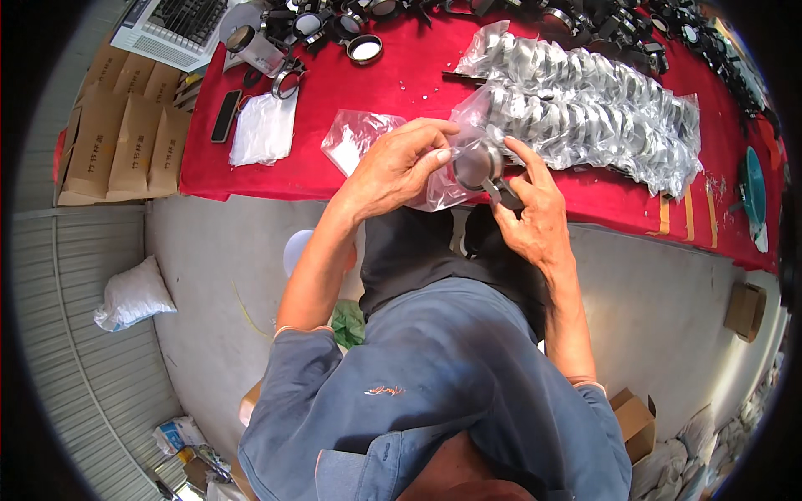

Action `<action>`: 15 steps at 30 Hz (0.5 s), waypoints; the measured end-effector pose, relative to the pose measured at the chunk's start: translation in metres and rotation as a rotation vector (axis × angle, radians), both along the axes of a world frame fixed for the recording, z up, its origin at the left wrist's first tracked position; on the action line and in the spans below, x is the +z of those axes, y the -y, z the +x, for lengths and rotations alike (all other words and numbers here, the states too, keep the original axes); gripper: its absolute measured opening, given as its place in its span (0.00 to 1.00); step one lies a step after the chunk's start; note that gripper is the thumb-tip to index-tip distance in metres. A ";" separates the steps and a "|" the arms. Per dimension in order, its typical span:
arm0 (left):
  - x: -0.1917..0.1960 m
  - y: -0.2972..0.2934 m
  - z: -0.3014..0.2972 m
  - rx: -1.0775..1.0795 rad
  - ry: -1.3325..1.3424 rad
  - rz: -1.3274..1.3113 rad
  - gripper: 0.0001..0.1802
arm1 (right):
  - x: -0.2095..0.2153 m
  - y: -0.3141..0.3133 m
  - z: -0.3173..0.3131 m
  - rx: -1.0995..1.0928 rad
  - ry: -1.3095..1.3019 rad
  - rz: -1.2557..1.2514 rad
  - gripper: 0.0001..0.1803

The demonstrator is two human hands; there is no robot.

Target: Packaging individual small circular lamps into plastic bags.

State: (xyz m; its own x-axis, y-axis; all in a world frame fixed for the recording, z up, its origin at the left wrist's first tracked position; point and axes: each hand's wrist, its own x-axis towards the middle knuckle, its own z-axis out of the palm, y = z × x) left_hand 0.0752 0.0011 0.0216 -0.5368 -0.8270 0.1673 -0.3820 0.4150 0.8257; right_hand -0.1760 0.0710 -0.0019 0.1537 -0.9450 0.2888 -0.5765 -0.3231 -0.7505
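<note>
A small packing or assembly workshop is suggested. A table covered in a red cloth is heaped with bagged metal rings, and loose black-rimmed lenses are lined along its far edge. Flat cardboard boxes are stacked beside it. A bare concrete floor and what may be a corrugated shutter are seen below.

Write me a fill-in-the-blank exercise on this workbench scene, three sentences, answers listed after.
1. The table is covered with a ____ cloth.
2. Both the left hand and the right hand hold a round metal part at the mouth of a clear plastic ____.
3. The cardboard boxes stand at the table's ____ end.

Missing words: red; bag; left
</note>
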 end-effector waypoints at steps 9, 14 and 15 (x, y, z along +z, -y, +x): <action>-0.008 -0.007 -0.025 -0.068 -0.275 0.110 0.13 | -0.010 0.008 0.033 0.066 0.052 0.038 0.10; -0.003 -0.031 -0.034 -0.035 -0.192 -0.315 0.06 | -0.015 0.007 0.032 -0.132 0.108 0.228 0.10; -0.003 -0.039 -0.038 -0.031 -0.223 -0.371 0.06 | -0.018 0.008 0.031 -0.165 0.141 0.222 0.12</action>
State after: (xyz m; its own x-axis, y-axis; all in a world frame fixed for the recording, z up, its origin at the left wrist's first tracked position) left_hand 0.0377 0.0400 0.0181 -0.4776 -0.6731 0.5646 -0.1938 0.7076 0.6796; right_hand -0.1452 0.0635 -0.0198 -0.0343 -0.9962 0.0800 -0.4926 -0.0528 -0.8686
